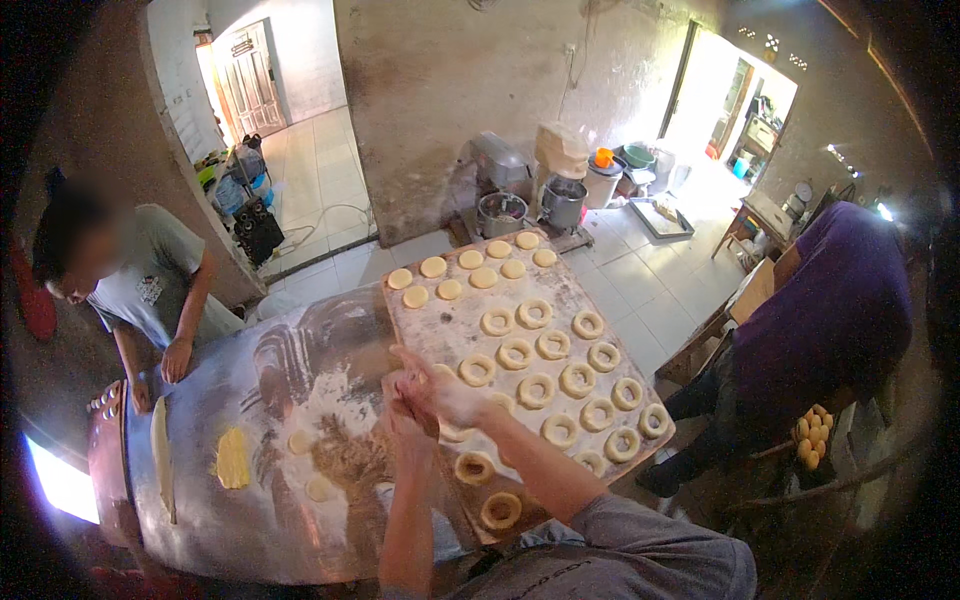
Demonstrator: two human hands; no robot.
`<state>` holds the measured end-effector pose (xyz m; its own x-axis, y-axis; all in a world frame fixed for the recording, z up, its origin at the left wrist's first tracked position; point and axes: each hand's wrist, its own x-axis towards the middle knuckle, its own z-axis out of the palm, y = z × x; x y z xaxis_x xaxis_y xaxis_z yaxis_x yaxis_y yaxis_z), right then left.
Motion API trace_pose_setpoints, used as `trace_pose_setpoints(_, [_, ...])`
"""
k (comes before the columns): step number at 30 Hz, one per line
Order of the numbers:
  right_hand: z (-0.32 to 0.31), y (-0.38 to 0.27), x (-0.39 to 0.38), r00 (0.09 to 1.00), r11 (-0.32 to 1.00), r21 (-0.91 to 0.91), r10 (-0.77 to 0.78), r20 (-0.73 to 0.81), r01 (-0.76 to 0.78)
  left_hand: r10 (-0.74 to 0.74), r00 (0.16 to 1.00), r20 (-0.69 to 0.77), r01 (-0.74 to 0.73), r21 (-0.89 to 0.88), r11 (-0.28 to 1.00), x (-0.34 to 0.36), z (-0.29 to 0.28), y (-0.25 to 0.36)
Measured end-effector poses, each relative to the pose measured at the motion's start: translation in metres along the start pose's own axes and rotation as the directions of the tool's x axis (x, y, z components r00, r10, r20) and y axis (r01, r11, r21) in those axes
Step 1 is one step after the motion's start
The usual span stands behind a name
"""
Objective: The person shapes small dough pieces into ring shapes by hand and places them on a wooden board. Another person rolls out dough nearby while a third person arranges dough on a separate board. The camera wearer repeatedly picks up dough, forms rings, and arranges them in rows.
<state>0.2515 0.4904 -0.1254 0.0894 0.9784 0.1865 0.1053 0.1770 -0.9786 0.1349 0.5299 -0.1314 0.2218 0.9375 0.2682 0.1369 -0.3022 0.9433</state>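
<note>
My left hand (404, 428) and my right hand (440, 393) meet above the left edge of a floured wooden board (440, 330). The fingers of both are closed together, and whatever lies between them is hidden. Rings of dough, such as one dough ring (578, 380), cover the near and right parts of the board. Flat round dough pieces (470, 259) sit in rows along its far end. Left of my hands, a small dough round (299, 441) and another dough round (319, 487) rest on the floured metal table (260, 540).
A yellow slab (232, 458) and a long dough strip (161, 460) lie on the table. A co-worker (150, 270) leans over its left end. Another person in purple (830, 290) bends at the right. Mixers (500, 165) stand by the far wall.
</note>
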Motion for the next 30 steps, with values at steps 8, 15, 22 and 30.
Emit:
trace_pose_setpoints(8, [-0.161, 0.003, -0.041, 0.899, 0.774, 0.631, 0.308, -0.311, -0.047, 0.085, 0.944, 0.319, -0.155, 0.201, 0.967, 0.014, 0.16, 0.063])
trace_pose_setpoints(15, [-0.264, 0.014, -0.057, 0.912, 0.682, 0.715, 0.181, -0.369, 0.154, 0.014, 0.903, 0.429, -0.131, 0.245, 0.961, 0.029, 0.262, 0.058])
trace_pose_setpoints(22, [-0.32, 0.026, -0.017, 0.804, 0.882, 0.292, 0.461, -0.374, -0.37, -0.112, 0.903, 0.415, 0.025, 0.21, 0.977, 0.063, 0.332, 0.072])
trace_pose_setpoints(30, [-0.377, 0.104, -0.007, 0.715, 0.591, -0.429, 0.424, -0.555, -0.683, -0.386, 0.738, 0.554, -0.266, 0.764, 0.588, 0.094, 0.343, 0.044])
